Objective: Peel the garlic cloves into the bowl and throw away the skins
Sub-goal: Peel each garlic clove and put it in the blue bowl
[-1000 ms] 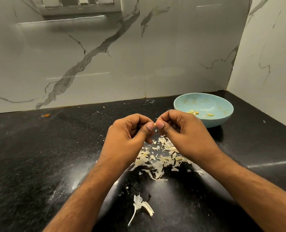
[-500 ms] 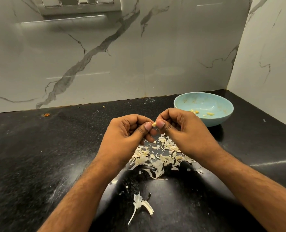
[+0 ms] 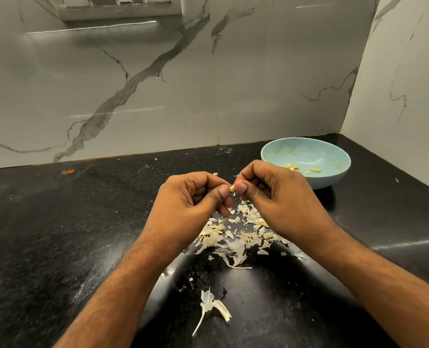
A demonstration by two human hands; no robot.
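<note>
Dim overhead light, glare streaks on the countertop [image 3: 57,247], wide-angle bowing.

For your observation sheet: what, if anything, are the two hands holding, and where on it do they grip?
A small garlic clove, pinched between the left hand and the right hand, thumb tips at its two ends. Only a sliver shows between them.

Desk [image 3: 57,234]: black speckled stone, polished, glossy.
Wall [image 3: 233,84]: white marble-look slabs with grey veins, smooth, soft sheen.
Bowl [image 3: 334,177]: pale blue, smooth, semi-matt.
Skins [image 3: 236,244]: thin, papery, dry, off-white.
Switch plate [image 3: 120,8]: silvery, shiny.
</note>
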